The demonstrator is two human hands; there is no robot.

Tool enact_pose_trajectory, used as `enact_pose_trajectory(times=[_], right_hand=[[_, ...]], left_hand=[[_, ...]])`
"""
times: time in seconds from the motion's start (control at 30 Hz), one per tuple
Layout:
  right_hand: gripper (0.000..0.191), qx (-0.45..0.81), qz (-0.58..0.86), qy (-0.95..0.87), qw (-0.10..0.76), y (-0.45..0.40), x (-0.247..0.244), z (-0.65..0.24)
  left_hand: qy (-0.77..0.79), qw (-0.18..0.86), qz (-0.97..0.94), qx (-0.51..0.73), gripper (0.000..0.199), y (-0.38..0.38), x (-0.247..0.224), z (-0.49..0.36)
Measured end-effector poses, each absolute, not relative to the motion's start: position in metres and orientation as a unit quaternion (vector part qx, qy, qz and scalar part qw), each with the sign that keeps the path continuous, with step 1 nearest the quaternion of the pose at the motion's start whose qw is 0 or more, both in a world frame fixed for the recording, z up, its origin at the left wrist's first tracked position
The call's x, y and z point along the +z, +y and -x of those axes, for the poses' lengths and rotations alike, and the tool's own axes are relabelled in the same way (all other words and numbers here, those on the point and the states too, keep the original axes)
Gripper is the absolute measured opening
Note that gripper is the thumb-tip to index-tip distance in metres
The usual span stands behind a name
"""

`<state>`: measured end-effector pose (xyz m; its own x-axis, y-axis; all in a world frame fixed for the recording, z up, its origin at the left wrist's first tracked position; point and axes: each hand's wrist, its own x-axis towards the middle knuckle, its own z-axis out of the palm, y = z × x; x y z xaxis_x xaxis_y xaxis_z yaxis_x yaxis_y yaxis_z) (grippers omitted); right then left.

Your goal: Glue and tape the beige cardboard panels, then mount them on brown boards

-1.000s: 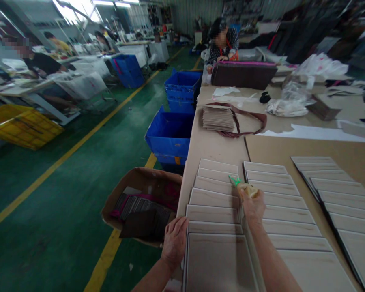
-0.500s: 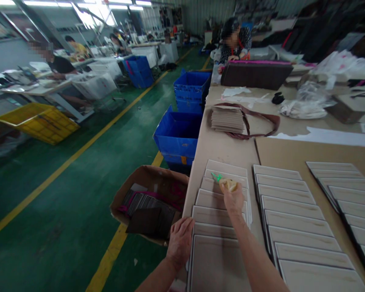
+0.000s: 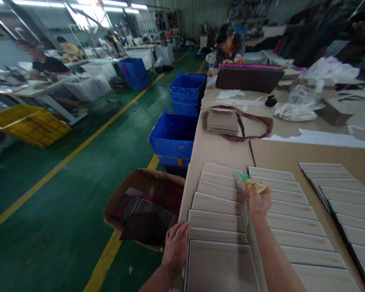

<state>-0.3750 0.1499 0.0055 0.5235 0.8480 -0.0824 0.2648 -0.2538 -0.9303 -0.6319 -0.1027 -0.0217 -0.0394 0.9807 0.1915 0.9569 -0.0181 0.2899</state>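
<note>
My right hand (image 3: 259, 206) is closed round a yellowish-tan, sponge-like pad (image 3: 254, 187) with a green tie at its tip. Its exact kind I cannot make out. The hand is over the gap between the left row of overlapping beige panels (image 3: 220, 202) and the middle row of panels (image 3: 295, 222). Faint brownish streaks cross the panels, and their edges look pale. My left hand (image 3: 176, 245) lies with outstretched fingers at the left edge of the left row, its fingertips against the panels near the table's edge.
A cardboard box (image 3: 109, 211) of dark panels stands on the floor at left, with blue bins (image 3: 172, 144) beyond it. On the table (image 3: 219, 152) lie a stack of beige pieces (image 3: 222, 121), a brown strap (image 3: 266, 120) and another panel row (image 3: 349, 198). A co-worker (image 3: 231, 48) leans over the far end.
My right hand has moved to the right with the pad, from over the left row to its right edge. My left hand stays by the panels' left edge. The view has shifted slightly.
</note>
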Motion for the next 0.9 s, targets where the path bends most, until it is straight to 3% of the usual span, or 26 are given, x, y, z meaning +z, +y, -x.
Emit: enact_pose_trajectory(times=[0.13, 0.43, 0.9], right_hand=[[0.054, 0.241, 0.791, -0.388, 0.407, 0.156, 0.004, 0.361], [0.049, 0.203, 0.824, -0.411, 0.333, 0.161, 0.010, 0.362], [0.047, 0.275, 0.778, -0.464, 0.322, 0.166, 0.016, 0.435]], left_hand=[[0.695, 0.026, -0.695, 0.180, 0.048, -0.103, -0.020, 0.632], [0.699, 0.038, -0.692, 0.176, 0.052, -0.104, -0.023, 0.633], [0.706, 0.046, -0.687, 0.168, 0.048, -0.103, -0.023, 0.631]])
